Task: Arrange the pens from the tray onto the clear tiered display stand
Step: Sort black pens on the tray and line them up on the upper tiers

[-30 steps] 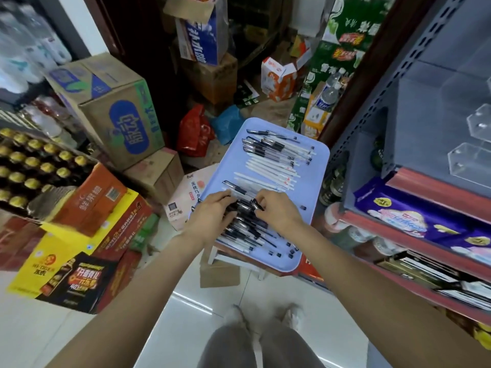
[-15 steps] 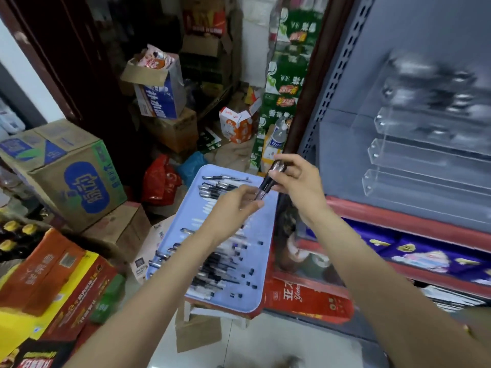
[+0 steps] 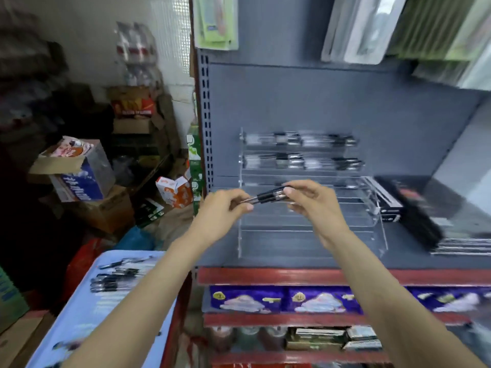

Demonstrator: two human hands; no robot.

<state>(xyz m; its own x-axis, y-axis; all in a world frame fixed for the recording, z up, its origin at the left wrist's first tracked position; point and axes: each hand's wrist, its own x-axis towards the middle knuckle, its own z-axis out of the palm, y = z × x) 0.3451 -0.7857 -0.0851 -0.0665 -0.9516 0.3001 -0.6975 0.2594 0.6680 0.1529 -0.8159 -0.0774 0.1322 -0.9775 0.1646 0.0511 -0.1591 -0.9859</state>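
A bundle of black-and-clear pens [image 3: 268, 197] is held before a colourless, see-through tiered display stand [image 3: 313, 229], whose two top tiers carry rows of pens [image 3: 300, 140] with clear barrels and black grips. The shelf back panel [image 3: 318, 102] is slate grey; the shelf's front edge [image 3: 318, 276] is red. Below it sit purple packets [image 3: 284, 300] patterned with white cloud shapes and yellow marks. At the lower left, a pale blue tray [image 3: 87, 314] holds more black-and-clear pens along its far edge. Black boxes [image 3: 414, 200] lie at the shelf's right end. An orange-and-white carton [image 3: 174, 191] stands in the background.
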